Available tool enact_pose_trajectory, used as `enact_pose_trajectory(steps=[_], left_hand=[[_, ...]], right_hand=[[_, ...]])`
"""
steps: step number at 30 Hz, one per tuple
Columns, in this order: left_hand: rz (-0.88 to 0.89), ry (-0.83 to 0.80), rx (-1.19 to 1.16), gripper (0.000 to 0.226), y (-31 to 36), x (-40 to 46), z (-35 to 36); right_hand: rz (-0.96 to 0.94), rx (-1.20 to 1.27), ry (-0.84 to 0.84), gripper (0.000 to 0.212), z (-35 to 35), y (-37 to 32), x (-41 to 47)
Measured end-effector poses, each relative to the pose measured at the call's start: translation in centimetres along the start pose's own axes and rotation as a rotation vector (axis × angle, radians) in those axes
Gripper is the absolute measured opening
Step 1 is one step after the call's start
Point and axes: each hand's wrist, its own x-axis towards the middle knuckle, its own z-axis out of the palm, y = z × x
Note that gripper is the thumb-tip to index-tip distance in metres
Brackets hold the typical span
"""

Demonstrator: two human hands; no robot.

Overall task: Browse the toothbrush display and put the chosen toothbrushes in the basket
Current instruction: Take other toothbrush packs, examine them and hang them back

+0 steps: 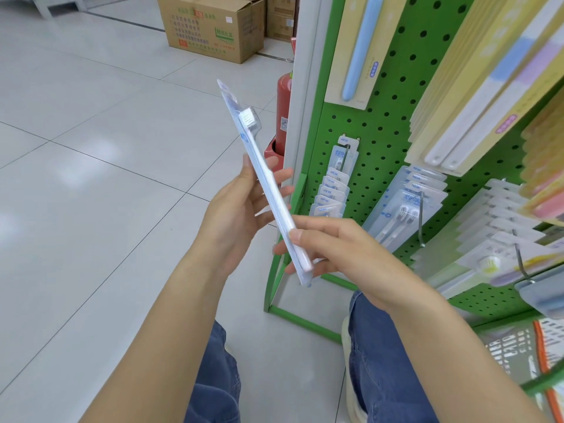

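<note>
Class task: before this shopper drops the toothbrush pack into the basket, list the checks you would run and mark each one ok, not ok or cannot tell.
1. Pack held securely: ok. The right hand pinches the lower end of the toothbrush pack; the left hand supports its back.
2. Pack free of the display: ok. It is clear of the green pegboard and its hooks.
3. Packaging intact: cannot tell. Only one edge shows.
4. Basket located: ok. The basket sits at lower right, under the rack.
5. Basket has room: cannot tell. Mostly out of frame.
6. Path to basket: not ok. The right forearm and hanging packs lie between.
</note>
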Motion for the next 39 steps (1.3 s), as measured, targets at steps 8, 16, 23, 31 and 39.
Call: enact_pose_trajectory(steps=[8,16,23,31,39], left_hand=[[0.121,0.079,-0.056,0.009,0.4,0.1,-0.8],[0.140,0.141,0.101,0.019,-0.2,0.0,-0.3],[0.048,-0.186,0.276,0.062,-0.9,-0.2,0.0],[0.132,-0.080,0.317,0.025,-0.9,-0.4,0.6],[0.123,0.176,0.228,0.010,-0.4,0.1,-0.3]], right_hand=[[0.141,0.128,0.035,0.027,-1.4,0.7,0.4],[0.115,0.064,0.020,0.025,-1.7,1.1,0.4],[0.044,0.139,0.117,0.028,-2.3,1.0,0.5],[0.070,0.081,0.090,0.022,-2.6,1.0,0.2],[0.179,-0.087,-0.066,0.027,-2.4,1.5,0.3]])
